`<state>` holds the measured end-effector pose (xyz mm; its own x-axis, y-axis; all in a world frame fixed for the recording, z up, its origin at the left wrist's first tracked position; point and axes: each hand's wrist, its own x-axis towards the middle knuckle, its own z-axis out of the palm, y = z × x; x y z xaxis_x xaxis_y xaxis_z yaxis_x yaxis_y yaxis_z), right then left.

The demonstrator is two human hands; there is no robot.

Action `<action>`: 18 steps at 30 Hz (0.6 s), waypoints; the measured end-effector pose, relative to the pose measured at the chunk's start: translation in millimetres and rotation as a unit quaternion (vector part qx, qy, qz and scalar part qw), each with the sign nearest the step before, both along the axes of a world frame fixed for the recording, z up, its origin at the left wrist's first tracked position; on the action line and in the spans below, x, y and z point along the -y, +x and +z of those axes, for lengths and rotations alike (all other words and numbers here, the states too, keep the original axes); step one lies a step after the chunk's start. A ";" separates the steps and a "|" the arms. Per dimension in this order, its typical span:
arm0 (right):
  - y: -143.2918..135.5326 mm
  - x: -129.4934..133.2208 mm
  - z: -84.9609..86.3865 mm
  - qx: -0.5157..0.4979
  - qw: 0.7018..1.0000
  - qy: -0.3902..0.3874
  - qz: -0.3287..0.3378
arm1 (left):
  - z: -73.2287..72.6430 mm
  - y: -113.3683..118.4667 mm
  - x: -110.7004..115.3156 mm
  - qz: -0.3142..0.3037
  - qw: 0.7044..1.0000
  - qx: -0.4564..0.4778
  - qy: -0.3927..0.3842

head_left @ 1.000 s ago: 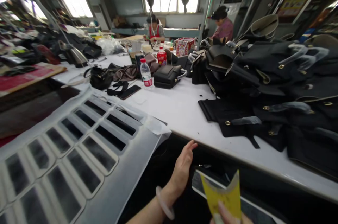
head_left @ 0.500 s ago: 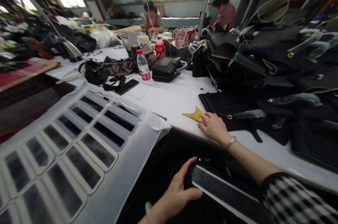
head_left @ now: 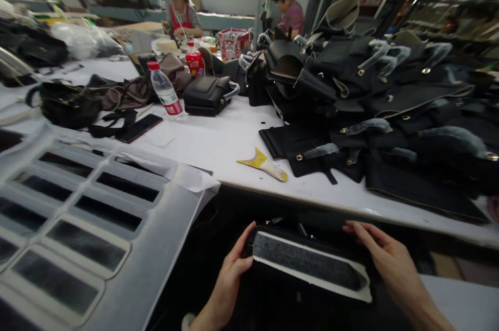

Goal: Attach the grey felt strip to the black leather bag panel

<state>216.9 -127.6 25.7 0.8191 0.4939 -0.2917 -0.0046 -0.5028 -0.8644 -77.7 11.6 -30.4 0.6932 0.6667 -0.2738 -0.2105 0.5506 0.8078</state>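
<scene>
A black bag piece point(head_left: 312, 263) lies at the bottom centre, a dark strip with pale edges facing up. My left hand point(head_left: 228, 279) grips its left end, thumb on the near side and fingers at the far side. At its right end is my right hand point(head_left: 390, 258), fingers bent together at the black far edge; whether they pinch anything is too dark to tell. The yellow forked tool point(head_left: 263, 163) with a whitish handle rests on the white table point(head_left: 218, 149), beyond both hands and touched by neither.
Black bags point(head_left: 331, 81) are heaped at the right. A sheet with framed dark panels point(head_left: 86, 242) covers the left. Farther back stand a water bottle point(head_left: 166, 92), a phone point(head_left: 139, 128) and a small black bag point(head_left: 208, 94). Two people sit beyond.
My right hand has let go of the yellow tool and moved down to the right end of the black bag piece. The view has turned right. My left hand still holds the piece.
</scene>
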 end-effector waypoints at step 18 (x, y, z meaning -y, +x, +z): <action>-45.9 25.7 -34.5 -0.184 0.966 0.043 -0.176 | 3.5 6.1 7.0 0.050 0.999 0.017 -0.012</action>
